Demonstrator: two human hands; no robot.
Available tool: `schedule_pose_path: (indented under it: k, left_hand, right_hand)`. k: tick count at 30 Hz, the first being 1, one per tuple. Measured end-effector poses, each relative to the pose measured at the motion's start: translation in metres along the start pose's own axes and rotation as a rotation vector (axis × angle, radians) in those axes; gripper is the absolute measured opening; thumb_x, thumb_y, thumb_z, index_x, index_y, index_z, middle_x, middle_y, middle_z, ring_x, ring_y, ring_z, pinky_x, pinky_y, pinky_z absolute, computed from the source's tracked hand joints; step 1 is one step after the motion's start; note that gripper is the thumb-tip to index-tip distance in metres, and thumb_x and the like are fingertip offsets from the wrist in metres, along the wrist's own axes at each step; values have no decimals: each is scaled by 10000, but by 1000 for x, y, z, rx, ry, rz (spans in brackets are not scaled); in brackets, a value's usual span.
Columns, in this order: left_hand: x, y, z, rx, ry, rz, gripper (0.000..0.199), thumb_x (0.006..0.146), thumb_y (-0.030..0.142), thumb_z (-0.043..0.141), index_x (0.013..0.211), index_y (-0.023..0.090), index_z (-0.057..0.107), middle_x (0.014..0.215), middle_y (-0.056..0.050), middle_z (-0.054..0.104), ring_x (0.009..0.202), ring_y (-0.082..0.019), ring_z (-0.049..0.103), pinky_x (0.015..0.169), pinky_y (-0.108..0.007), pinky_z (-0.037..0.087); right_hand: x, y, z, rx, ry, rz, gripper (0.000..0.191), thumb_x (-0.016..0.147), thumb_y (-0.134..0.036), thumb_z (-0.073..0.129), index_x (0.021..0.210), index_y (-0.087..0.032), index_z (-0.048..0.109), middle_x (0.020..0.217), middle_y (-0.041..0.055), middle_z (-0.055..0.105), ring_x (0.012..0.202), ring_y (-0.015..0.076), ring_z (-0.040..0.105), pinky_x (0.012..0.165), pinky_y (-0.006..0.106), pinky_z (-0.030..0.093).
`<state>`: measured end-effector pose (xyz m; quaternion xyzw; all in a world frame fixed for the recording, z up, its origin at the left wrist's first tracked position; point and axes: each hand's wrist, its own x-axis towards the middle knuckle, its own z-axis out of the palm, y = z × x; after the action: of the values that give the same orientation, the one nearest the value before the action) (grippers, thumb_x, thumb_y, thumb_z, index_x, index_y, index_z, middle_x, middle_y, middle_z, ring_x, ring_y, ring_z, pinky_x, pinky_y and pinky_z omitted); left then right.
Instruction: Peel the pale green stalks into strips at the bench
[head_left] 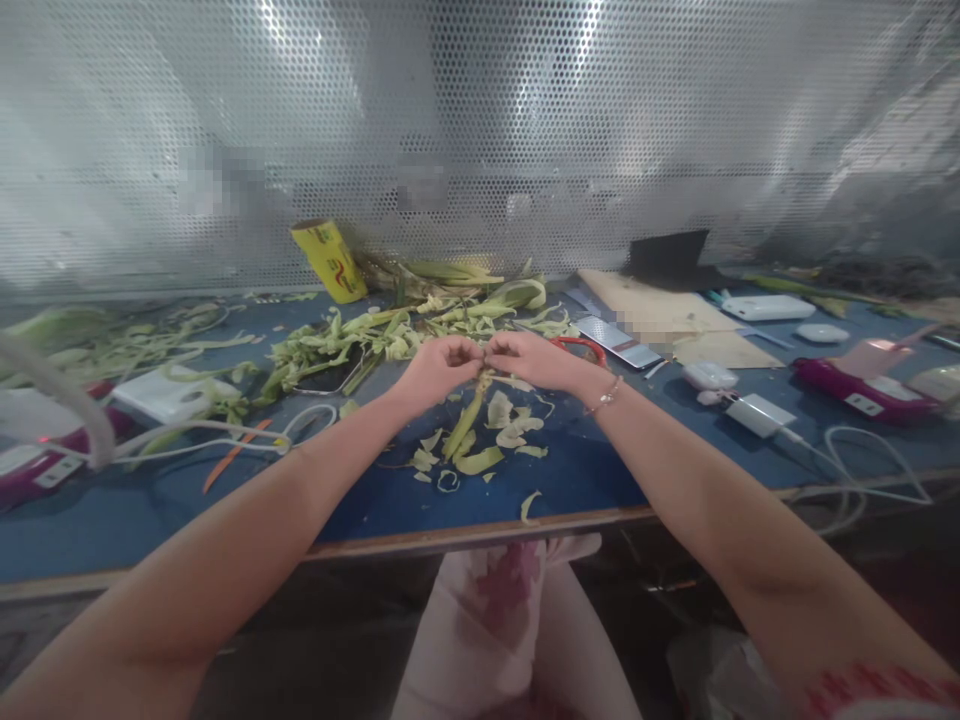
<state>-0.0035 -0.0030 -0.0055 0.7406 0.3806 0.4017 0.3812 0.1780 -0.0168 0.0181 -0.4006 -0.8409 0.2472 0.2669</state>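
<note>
My left hand [437,372] and my right hand [531,360] meet over the middle of the table, fingertips pinched close together. Between them they grip the upper end of a green plant stalk [466,424], which hangs down toward me and has a yellowish, lumpy part just below the fingers. The exact grip is hidden by the fingers. Under and around the stalk lie curled pale-green leaf scraps [517,430]. Behind my hands is a heap of green leaves and stems [390,325]. Just right of my right hand lies a red-orange looped handle [589,348].
A yellow cardboard tube [330,262] leans at the back. To the right are a phone [619,342], brown card sheets [660,303], a white charger [759,414] with cable and a purple power strip [862,392]. White cables [217,432] and an orange strip [234,455] lie left.
</note>
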Motion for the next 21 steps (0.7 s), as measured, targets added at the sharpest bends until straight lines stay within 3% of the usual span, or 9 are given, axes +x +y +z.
schedule_pose_path:
  k: [14,21]
  left_hand:
    - [-3,6,2,-150,-23,-74,204,659,325,658,659,137,578,593,12,538,539,-68,459,542,-213,373]
    - [-1,3,0,-366,-139,-196,301,617,385,736,613,131,574,553,13,488,505,-57,431,502,-217,359]
  right_hand:
    - [0,6,1,-44,-14,-73,114,789,-275,476,742,-172,470,698,-14,469,598,96,393,563,233,320]
    - [0,6,1,-66,-68,-87,156,828,-311,448,743,-180,452,687,-18,430,582,95,370,552,234,313]
